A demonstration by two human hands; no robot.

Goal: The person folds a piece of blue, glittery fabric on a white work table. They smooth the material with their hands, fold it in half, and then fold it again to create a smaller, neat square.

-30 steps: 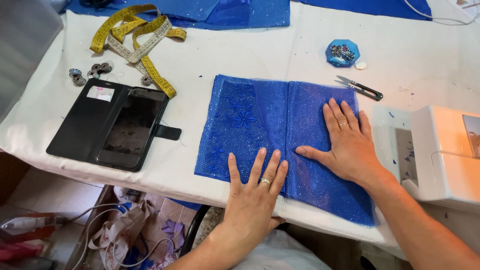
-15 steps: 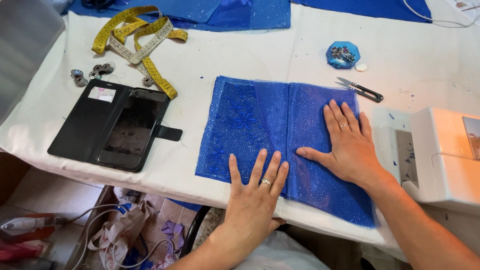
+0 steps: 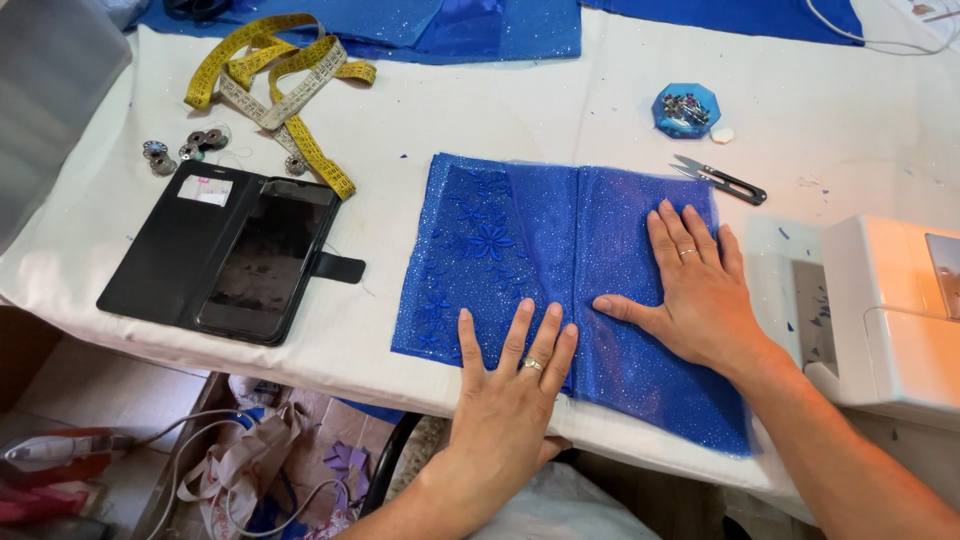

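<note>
Both hands flat on one piece of glittery blue fabric (image 3: pixel 560 260), which lies near the front edge of the white-covered table (image 3: pixel 480 110).
Left hand (image 3: pixel 510 400): palm down on the fabric's near edge, fingers apart, one ring, gripping nothing.
Right hand (image 3: pixel 700 290): palm down on the fabric's right half, fingers close together, thumb out to the left, one ring, gripping nothing.
Fabric: flower embroidery on the left half, one vertical fold line down the middle.

Counts:
- 1 yellow tape measure (image 3: pixel 280 90), tangled, far left.
- about 5 metal bobbins (image 3: pixel 180 152), just beside the tape.
- 1 phone in an open black wallet case (image 3: pixel 240 260), left of the fabric; 1 small white card with a pink patch in the cover flap.
- 1 thread snips (image 3: pixel 722 180), just beyond the right hand.
- 1 blue octagonal pin box (image 3: pixel 686 108), with 1 small white chalk piece (image 3: pixel 722 134) beside it.
- 1 white sewing machine (image 3: pixel 890 310), right edge.
- More blue cloth (image 3: pixel 480 25) along the far edge.
</note>
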